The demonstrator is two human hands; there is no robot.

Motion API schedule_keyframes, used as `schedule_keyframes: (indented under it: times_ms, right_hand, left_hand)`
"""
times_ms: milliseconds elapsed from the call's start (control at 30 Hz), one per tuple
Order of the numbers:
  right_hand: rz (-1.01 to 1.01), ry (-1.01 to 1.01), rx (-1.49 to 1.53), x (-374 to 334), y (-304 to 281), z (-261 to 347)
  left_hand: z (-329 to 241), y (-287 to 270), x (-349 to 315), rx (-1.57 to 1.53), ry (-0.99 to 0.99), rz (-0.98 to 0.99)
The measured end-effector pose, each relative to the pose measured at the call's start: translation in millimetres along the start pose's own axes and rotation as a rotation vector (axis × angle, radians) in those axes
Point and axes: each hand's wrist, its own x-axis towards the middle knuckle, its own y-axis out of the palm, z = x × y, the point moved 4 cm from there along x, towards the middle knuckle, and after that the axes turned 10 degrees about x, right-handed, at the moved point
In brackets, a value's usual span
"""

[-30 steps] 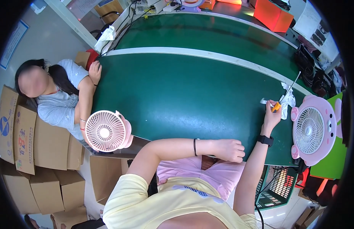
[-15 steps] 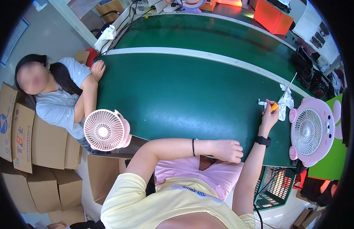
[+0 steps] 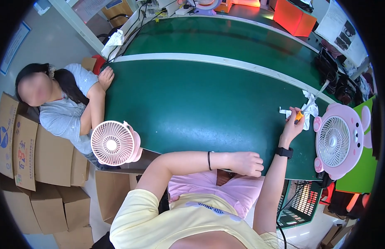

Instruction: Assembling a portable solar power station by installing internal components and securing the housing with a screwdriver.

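Observation:
A screwdriver (image 3: 300,115) with a yellow-and-black handle is held in my right hand (image 3: 293,123), over the right part of the green table. Its long shaft points up and away to the right, slightly blurred, above a crumpled white tissue (image 3: 310,108). My left hand (image 3: 247,164) rests at the table's near edge, its fingers curled into a loose fist; the palm is hidden. Right of my right hand stands a pink animal-shaped fan (image 3: 334,141). Another round pale-pink fan (image 3: 112,142) stands at the table's near left corner.
A person (image 3: 70,99) leans on the table's left end with folded arms. Cardboard boxes (image 3: 51,153) are stacked at the left. Below the right edge sits a green plastic crate (image 3: 298,203) with a black cable. A white rail (image 3: 192,57) crosses behind the green table (image 3: 192,103).
The screwdriver's shaft has swung slightly to the right, and its far end is now blurred. My left hand stays where it was.

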Motion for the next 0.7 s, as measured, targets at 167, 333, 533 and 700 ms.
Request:
schedule_keyframes:
  times_ms: [167, 333, 533, 700]
  right_hand:
    - [-0.035, -0.086, 0.174, -6.1, -2.0, 3.0]
    - [0.056, -0.012, 0.165, -8.5, 5.0, 2.8]
    - [0.092, 0.022, 0.035, -8.6, 5.0, -2.1]
    - [0.083, 0.028, 0.015, -7.3, 5.1, -4.4]
  left_hand:
    - [-0.3, -1.2, -0.3, 0.012, 0.000, 0.006]
    - [0.0, -2.6, 0.3, 0.007, 0.002, 0.019]
    - [-3.0, -0.1, 0.2, 0.002, -0.002, 0.009]
    - [-1.9, -3.9, 1.1, 0.020, -0.013, 0.019]
